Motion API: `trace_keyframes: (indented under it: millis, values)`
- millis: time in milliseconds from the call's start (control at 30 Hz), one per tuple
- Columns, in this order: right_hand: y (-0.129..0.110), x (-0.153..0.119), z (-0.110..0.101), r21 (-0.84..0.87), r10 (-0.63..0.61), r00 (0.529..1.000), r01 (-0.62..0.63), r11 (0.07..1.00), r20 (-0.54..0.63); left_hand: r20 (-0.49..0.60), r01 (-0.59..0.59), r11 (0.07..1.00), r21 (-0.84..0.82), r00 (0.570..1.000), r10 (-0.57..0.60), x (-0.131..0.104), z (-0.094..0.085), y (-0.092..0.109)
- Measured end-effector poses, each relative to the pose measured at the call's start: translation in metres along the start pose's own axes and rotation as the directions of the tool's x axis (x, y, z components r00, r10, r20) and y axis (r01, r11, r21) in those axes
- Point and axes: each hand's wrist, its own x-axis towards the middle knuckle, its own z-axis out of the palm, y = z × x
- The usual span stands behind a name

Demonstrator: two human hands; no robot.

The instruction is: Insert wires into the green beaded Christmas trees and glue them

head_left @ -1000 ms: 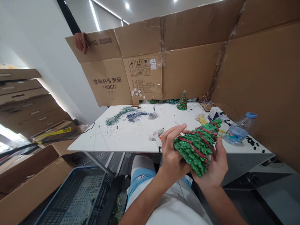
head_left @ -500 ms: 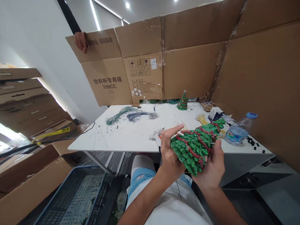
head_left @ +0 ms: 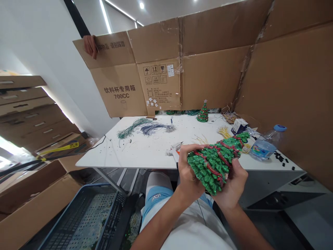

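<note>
A green glittery Christmas tree ornament (head_left: 214, 163) with red garland lies tilted across both hands, its tip toward the upper right. My left hand (head_left: 189, 170) grips the wide base end, fingers curled behind it. My right hand (head_left: 232, 184) holds the lower right side, thumb pressed against the tree. Just beyond my left hand, a white glue gun (head_left: 173, 150) rests on the white table (head_left: 145, 156). A smaller decorated tree (head_left: 202, 111) with a star stands upright at the table's back.
Green wires (head_left: 132, 127) and dark blue wires (head_left: 156, 128) lie on the table. At right are yellow wires (head_left: 224, 132), a small box (head_left: 239, 125) and a water bottle (head_left: 265, 144). Cardboard (head_left: 208, 76) walls the back; a blue crate (head_left: 88, 211) sits lower left.
The fingers of my left hand have lowered and closed onto the tree. The tree and my right hand have shifted slightly left.
</note>
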Motion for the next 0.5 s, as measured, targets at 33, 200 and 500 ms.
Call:
trace_keyframes:
  millis: [33,200,500]
  values:
    - [0.0006,0.0004,0.0,-0.014,-0.008,0.999,0.007,1.0,-0.037,-0.002,0.0,1.0,-0.004,1.0,0.0,-0.0003,-0.0001,0.0002]
    - [0.0008,0.0012,0.0006,-0.058,-0.03,0.992,0.023,0.998,-0.121,0.018,0.027,1.0,0.011,0.999,-0.027,-0.0009,0.0002,0.0006]
    - [-0.0031,-0.0002,0.0063,-0.1,-0.05,0.99,0.037,0.994,-0.131,-0.043,0.072,0.997,-0.043,0.996,-0.074,-0.0053,0.0038,-0.0037]
